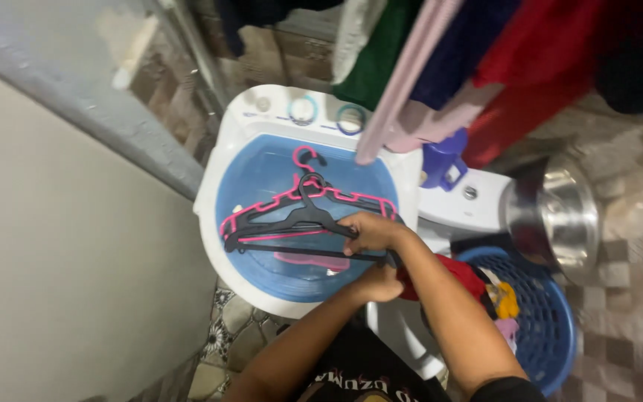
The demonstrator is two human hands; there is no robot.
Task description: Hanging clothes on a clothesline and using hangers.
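**Hangers over the washer tub, both hands at one end**

Nearest: two bare forearms reaching forward from a black printed garment at the bottom edge.

Left hand [378, 284]: curled shut at the right end of the black hanger's lower bar; whether it grips the bar or the red cloth just behind it cannot be told.

Right hand [370, 231]: fingers closed around the right shoulder of the black hanger [299, 222].

Black hanger: held roughly level above the blue lid [262, 175] of a white washing machine [213, 175], its hook pointing away.

Pink hanger [303, 195]: lying just behind and partly under the black one, touching it, its hook also pointing away.

Right of the hands: a blue laundry basket [548, 320] with red, yellow and pale clothes inside.

Further right: a steel basin [560, 216], tilted, resting near the basket rim.

Beyond: a blue jug [444, 160] on the machine's white top.

Farthest: hanging clothes [485, 52] in green, pink, navy and red overhead.
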